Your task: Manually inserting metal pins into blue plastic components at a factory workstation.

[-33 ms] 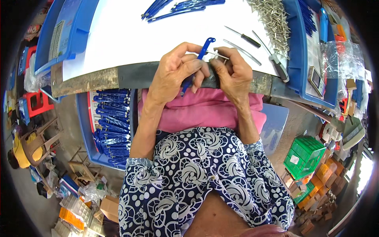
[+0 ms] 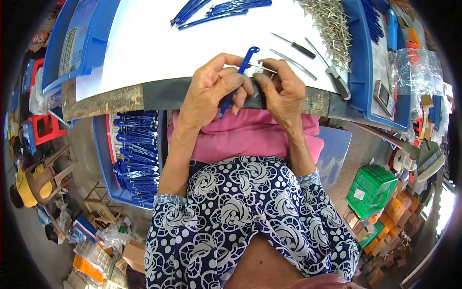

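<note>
My left hand (image 2: 211,89) is closed around a flat blue strip (image 2: 247,60), holding it upright at the table's front edge. The strip's rounded upper end has small holes and rises above the fingers; its lower end sticks out below them. Close on its right, my right hand (image 2: 285,91) pinches a thin silver pin (image 2: 269,70) between thumb and forefinger. The pin's other end reaches toward the strip; whether it passes through a hole I cannot tell. Beneath the hands lies a dark pad (image 2: 166,93) along the edge, and a pink cloth (image 2: 226,142) covers my lap.
Several blue strips (image 2: 211,20) lie at the back of the white tabletop (image 2: 159,43). At right are a black-handled screwdriver (image 2: 303,50), a grey-handled one (image 2: 338,83), a curved metal strip (image 2: 294,64), a heap of silver pins (image 2: 332,29) and a blue tray (image 2: 358,91). Another tray (image 2: 107,159) holds blue strips below left.
The whole view has shifted very slightly. Both hands keep the same hold on the strip and the pin.
</note>
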Action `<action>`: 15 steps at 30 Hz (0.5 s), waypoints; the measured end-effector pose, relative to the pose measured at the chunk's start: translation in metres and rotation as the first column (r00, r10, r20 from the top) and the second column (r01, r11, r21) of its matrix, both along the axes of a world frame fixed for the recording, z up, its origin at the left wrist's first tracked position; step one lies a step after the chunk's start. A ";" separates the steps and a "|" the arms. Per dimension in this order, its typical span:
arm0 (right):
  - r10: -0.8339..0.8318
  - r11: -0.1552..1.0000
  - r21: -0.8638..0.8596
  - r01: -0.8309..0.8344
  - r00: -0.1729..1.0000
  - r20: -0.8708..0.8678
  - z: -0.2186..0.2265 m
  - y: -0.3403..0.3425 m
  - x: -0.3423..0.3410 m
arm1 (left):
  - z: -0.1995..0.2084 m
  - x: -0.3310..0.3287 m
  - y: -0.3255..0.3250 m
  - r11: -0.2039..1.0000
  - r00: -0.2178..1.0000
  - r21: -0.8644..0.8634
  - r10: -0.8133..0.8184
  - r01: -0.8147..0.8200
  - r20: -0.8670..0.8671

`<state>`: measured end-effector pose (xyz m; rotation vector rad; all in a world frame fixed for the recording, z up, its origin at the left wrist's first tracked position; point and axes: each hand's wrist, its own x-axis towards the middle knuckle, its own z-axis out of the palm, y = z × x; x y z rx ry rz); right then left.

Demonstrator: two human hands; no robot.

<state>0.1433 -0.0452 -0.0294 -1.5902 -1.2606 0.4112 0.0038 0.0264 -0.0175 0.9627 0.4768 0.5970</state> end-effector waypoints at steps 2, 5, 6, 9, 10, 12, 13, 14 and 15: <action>-0.005 1.000 -0.002 0.005 1.000 -0.010 0.000 -0.001 0.001 | 0.000 0.002 0.000 0.999 0.999 -0.041 0.023 -0.021 0.032; 0.002 1.000 0.015 -0.002 0.999 -0.037 -0.003 0.000 0.005 | -0.001 0.009 0.003 0.998 0.997 -0.052 0.027 -0.023 0.076; -0.011 1.000 0.016 0.012 1.000 -0.016 -0.002 -0.001 0.006 | -0.002 0.012 0.003 0.999 0.996 -0.049 0.024 -0.020 0.080; -0.024 0.999 0.027 0.024 1.000 -0.017 0.001 0.002 0.002 | -0.001 0.013 0.004 0.995 0.993 -0.091 0.037 -0.026 0.114; -0.032 0.999 0.030 0.033 0.999 -0.034 0.001 0.003 0.002 | -0.002 0.012 0.005 0.993 0.991 -0.114 0.033 -0.018 0.131; -0.023 1.000 0.000 0.023 1.000 -0.014 0.008 0.001 0.001 | -0.002 0.009 0.005 0.991 0.988 -0.131 0.033 -0.014 0.150; -0.018 0.999 -0.033 0.018 1.000 0.006 0.009 0.001 0.002 | -0.004 0.009 0.004 0.984 0.983 -0.178 0.043 -0.011 0.178; -0.029 1.000 -0.002 0.029 0.999 -0.024 0.002 0.000 0.003 | -0.006 0.009 0.004 0.974 0.977 -0.225 0.055 -0.008 0.205; -0.027 1.000 0.004 0.027 0.999 -0.020 0.000 0.000 0.004 | -0.008 0.010 0.005 0.976 0.976 -0.219 0.055 -0.008 0.210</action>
